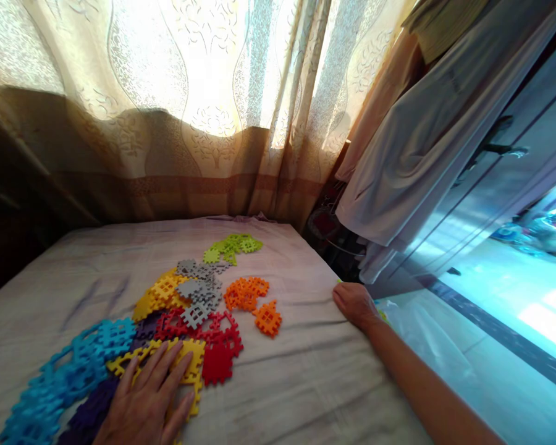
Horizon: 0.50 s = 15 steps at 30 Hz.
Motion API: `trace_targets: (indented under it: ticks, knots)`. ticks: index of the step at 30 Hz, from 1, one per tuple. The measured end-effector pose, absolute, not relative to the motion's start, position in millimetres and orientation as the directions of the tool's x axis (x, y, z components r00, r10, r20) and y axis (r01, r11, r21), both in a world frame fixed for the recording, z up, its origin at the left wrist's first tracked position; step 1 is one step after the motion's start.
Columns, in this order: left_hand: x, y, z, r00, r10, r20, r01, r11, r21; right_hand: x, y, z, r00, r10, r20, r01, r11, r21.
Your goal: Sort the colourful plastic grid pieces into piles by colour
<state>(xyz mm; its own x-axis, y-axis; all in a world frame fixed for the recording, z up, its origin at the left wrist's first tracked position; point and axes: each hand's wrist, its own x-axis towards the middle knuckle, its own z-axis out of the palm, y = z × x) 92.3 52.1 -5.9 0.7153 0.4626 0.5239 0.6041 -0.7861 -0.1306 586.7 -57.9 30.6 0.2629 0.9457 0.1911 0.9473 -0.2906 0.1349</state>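
landmark: red pieces [219, 361], lying flat on the cloth-covered surface [301, 377]. yellow pieces [194, 355] are just left of the red pieces, edges meeting. left hand [141, 405] is palm down on the yellow pieces, left of and nearer than the red pieces; fingers spread slightly, not pinching anything. yellow shows between the fingers, past the fingertips and along the thumb side. purple pieces [92, 408] are well left of the red pieces, beside the left hand, and blue pieces [74, 364] are farther left again. grey pieces [201, 290] sit just beyond the red pieces, amber pieces [162, 292] beyond and to the left, orange pieces [248, 293] beyond and to the right, lime pieces [235, 246] farthest beyond. right hand [354, 303] is well right of the red pieces, at the surface edge, fingers curled together; green sliver by them, can't tell if gripped.
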Motion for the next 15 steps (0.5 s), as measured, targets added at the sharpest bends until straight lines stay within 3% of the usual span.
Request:
trace_targets:
  ticks: [4,7,10,12,15]
  knots:
    - [91,52,0,0.721,0.463,0.516,0.603,-0.785,-0.138,627,-59,39,0.377,0.917,0.13,0.896,-0.397,0.201]
    - [89,52,3,0.735,0.447,0.51,0.596,-0.785,-0.171,626,-27,47,0.388,0.903,0.186,0.889,-0.42,0.184]
    - [88,54,4,0.745,0.391,0.54,0.574,-0.788,-0.221,594,35,54,0.347,0.9,0.262,0.929,-0.369,0.036]
    - [87,56,3,0.75,0.367,0.549,0.567,-0.784,-0.251,564,89,56,0.364,0.897,0.253,0.93,-0.335,-0.148]
    - [84,60,-5,0.773,0.345,0.532,0.562,-0.761,-0.323,525,172,53,0.392,0.895,0.212,0.91,-0.343,-0.232]
